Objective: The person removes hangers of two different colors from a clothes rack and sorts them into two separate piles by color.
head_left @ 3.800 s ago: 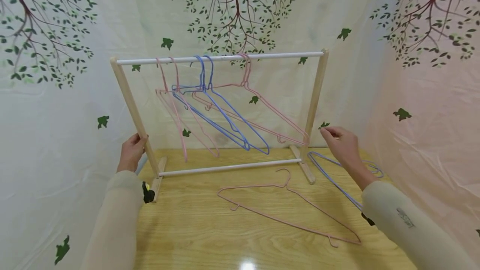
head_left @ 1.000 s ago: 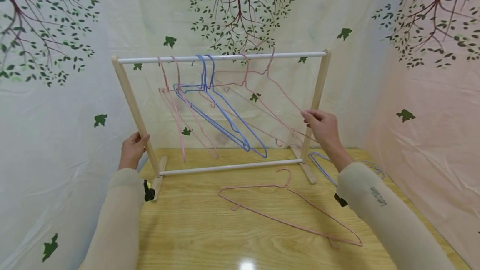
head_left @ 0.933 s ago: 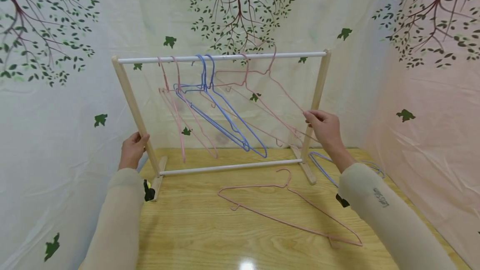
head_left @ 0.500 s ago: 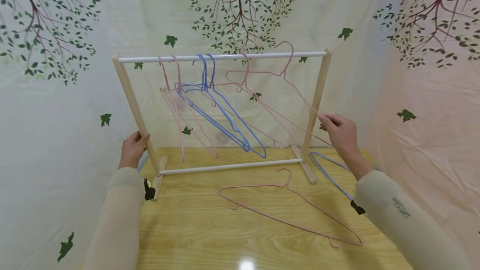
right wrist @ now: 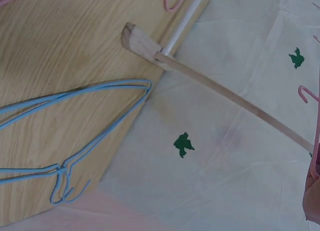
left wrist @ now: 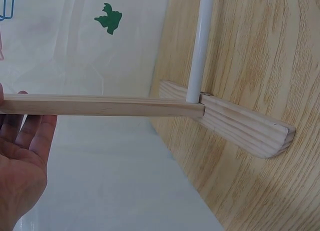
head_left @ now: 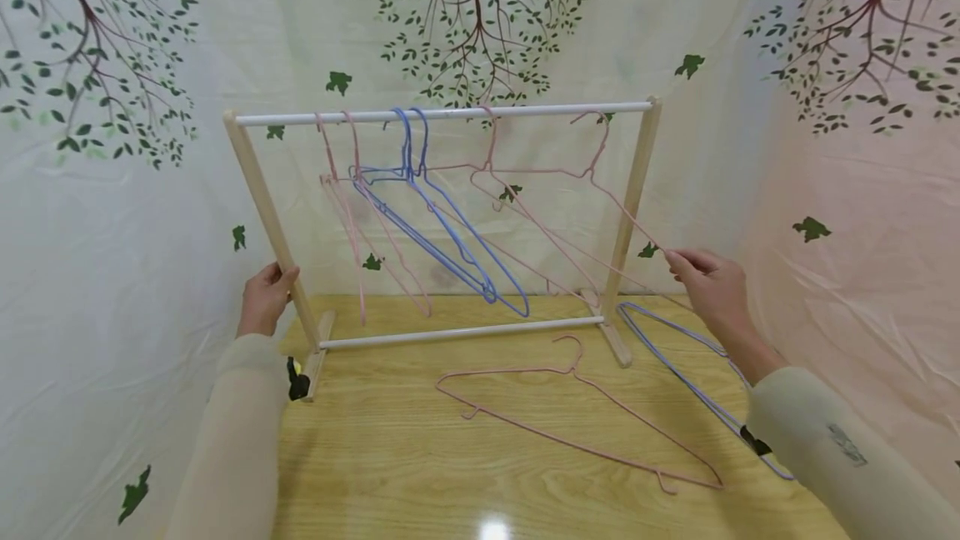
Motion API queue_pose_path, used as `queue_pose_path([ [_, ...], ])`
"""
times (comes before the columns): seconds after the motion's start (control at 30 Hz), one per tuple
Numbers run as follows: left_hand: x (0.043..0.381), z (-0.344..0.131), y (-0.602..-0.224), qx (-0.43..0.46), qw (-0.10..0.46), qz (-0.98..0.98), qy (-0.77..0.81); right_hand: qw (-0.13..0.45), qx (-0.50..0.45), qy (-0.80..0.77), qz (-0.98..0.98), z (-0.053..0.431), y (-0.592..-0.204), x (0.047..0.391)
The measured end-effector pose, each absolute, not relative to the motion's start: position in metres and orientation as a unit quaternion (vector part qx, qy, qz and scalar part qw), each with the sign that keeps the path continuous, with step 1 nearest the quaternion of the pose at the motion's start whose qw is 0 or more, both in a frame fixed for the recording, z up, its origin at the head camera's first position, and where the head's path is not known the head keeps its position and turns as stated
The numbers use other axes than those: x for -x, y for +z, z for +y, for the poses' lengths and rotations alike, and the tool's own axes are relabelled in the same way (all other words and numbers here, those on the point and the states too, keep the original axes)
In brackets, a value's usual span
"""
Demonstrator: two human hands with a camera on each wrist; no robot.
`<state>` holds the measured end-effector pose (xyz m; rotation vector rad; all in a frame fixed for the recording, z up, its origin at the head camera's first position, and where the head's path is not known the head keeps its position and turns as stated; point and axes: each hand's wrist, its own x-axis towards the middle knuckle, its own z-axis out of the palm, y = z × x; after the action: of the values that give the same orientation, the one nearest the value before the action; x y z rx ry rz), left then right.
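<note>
A white-barred wooden rack stands on the table, and my left hand (head_left: 264, 300) grips its left post (head_left: 257, 190). The left wrist view shows the fingers (left wrist: 42, 136) behind that post. At the right, my right hand (head_left: 712, 290) pinches one shoulder of a pink clothes hanger (head_left: 540, 171). The hanger's hook (head_left: 604, 130) is close to the top bar (head_left: 540, 112), overlapping its lower edge in this view. Another pink hanger (head_left: 492, 144) hangs on the bar beside it. Blue hangers (head_left: 424, 148) and pink hangers (head_left: 356, 148) hang farther left.
A pink hanger (head_left: 510, 371) lies flat on the table (head_left: 375, 457) before the rack. Blue hangers (right wrist: 100, 86) lie by the rack's right foot (head_left: 618, 348), partly under my right forearm. A leaf-patterned curtain (head_left: 825, 315) closes in the back and sides.
My right hand took one of the two right-hand pink hangers, raised its hook above the bar, then moved right and lower with it. My left hand stays on the post.
</note>
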<state>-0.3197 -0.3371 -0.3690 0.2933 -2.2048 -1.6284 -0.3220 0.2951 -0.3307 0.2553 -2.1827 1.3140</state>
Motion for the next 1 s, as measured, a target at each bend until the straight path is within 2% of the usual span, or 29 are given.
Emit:
queue_pose_path([
  [0.5, 0.337, -0.347, -0.368, -0.092, 0.178, -0.789, -0.581, 0.267, -0.075, 0.514, -0.812, 0.322, -0.356, 0.305],
  [1.0, 0.336, -0.346, -0.368, -0.085, 0.182, -0.784, -0.587, 0.243, -0.068, 0.474, -0.843, 0.345, -0.380, 0.279],
])
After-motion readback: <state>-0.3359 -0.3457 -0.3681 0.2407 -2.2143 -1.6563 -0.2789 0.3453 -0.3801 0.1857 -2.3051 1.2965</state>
